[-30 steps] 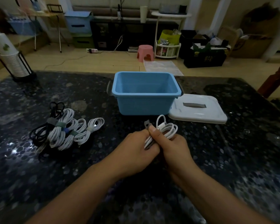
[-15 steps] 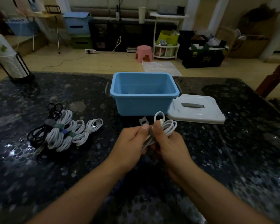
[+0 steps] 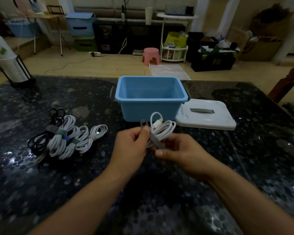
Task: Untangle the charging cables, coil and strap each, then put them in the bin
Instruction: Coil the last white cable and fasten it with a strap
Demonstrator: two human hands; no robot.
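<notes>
A coiled white cable (image 3: 165,129) is held above the dark table, just in front of the blue bin (image 3: 151,109). My left hand (image 3: 131,146) pinches the looped end of a grey strap (image 3: 155,141) that runs diagonally across the coil. My right hand (image 3: 182,151) holds the coil from below, its thumb at the strap's lower end. The bin stands open with nothing visible inside. To the left lies a pile of strapped coils (image 3: 66,138), several white and one black.
The bin's white lid (image 3: 205,117) with a grey handle lies flat right of the bin. A stack of white cups in a black stand (image 3: 10,68) sits at the table's far left corner. Beyond the table are a pink stool, shelves and boxes on the floor.
The strap has been drawn out longer across the coil. My right thumb has slid from the top of the coil down to the strap's lower end. The hands stay in the same place.
</notes>
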